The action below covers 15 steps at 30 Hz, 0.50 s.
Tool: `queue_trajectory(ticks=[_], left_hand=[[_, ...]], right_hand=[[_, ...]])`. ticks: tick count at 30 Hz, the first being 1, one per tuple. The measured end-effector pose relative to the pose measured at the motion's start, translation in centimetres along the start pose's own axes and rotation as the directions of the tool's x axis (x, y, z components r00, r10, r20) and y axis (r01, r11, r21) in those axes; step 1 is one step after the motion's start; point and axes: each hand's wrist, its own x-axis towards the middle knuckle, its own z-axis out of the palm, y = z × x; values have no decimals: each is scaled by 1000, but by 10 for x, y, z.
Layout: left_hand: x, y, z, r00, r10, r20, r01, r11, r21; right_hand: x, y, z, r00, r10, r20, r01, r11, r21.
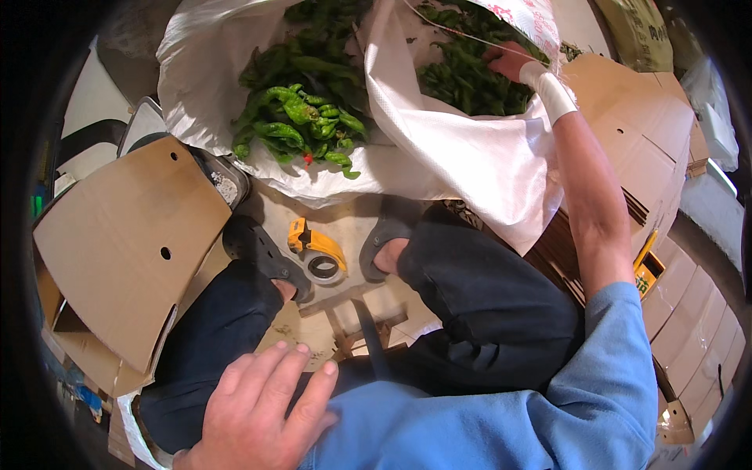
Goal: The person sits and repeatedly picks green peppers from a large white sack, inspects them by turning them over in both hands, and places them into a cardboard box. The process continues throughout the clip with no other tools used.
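Observation:
My right hand [510, 61] reaches into the right part of a white woven sack [452, 135], down at dark green peppers [452, 82]. Its fingertips are hidden, so a hold on any pepper cannot be made out. A white band [547, 91] wraps that wrist. To the left, more green chili peppers [294, 117] lie heaped in an open white woven sack [200, 88], with one small red piece [307, 158] at the heap's front. My left hand [264, 399] hovers or rests near my lap, palm down, fingers slightly apart, with nothing in it.
Between my shoes a yellow tape dispenser [320, 247] with a tape roll lies on the floor. A cardboard box [135, 247] stands at my left. Stacked flat cardboard [628, 123] is at my right, beside a yellow box [649, 273] bearing writing. A thin string [464, 34] crosses the sack's mouth.

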Motion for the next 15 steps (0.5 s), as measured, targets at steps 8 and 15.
queue_trajectory(ticks=[8, 15], left_hand=[[-1, 0, -2, 999, 24, -36, -23, 1000, 7], [-2, 7, -2, 998, 40, -50, -38, 998, 46]], right_hand=[[-27, 4, -18, 986, 69, -151, -63, 997, 46], [-81, -75, -66, 995, -84, -51, 86, 996, 36]])
